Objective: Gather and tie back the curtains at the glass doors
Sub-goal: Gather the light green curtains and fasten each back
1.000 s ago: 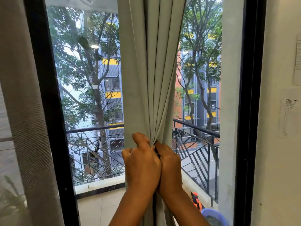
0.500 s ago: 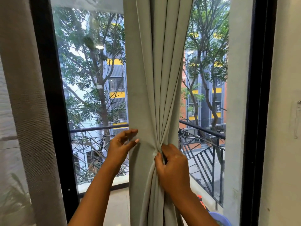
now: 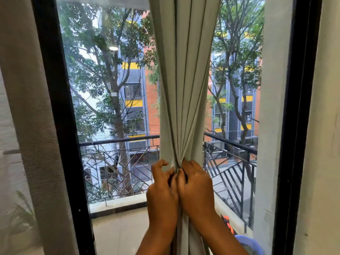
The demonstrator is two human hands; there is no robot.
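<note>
From the head camera, the pale grey-green curtain (image 3: 184, 80) hangs bunched in front of the glass door (image 3: 114, 107), mid-pane. Left hand (image 3: 161, 192) and right hand (image 3: 196, 188), knuckles touching, each have their grip curled tight round its gathered folds. A black door frame (image 3: 60, 126) stands to the left.

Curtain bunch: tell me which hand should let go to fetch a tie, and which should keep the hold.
Probably free the left hand: its upper fingers are partly lifted off the curtain. The right hand wraps the pinched pleats more fully, so it looks better placed to hold. No tie is visible.
</note>
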